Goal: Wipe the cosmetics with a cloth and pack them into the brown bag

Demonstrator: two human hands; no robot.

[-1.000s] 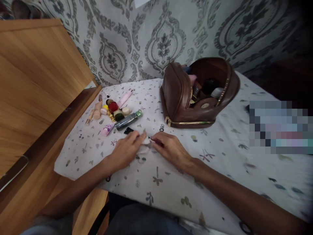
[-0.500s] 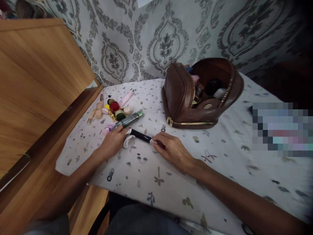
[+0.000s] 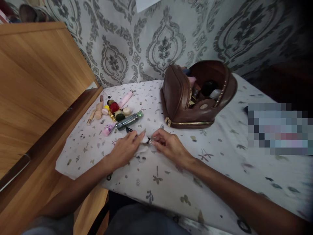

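A slim black tube [image 3: 129,129] lies between my hands, mostly covered. My left hand [image 3: 124,148] is closed over its middle, with a white cloth or tissue [image 3: 142,149] bunched under the fingers around the tube. My right hand [image 3: 171,145] pinches the tube's shiny end between thumb and fingertips. Just beyond my left hand lies a grey-green tube [image 3: 127,121] with a green end. Beside it is a small white and purple container [image 3: 109,129].
Several cosmetics sit at the back left, among them a red round item [image 3: 114,107], a pink tube [image 3: 126,99] and a beige bottle [image 3: 98,111]. An unzipped brown bag [image 3: 188,114] stands at the back right. A wooden panel [image 3: 41,71] rises on the left; a blurred-out object [image 3: 278,129] lies far right.
My left hand has slid right along the black tube with the white cloth, close to my right hand. The right hand keeps its pinch; the view has shifted slightly.
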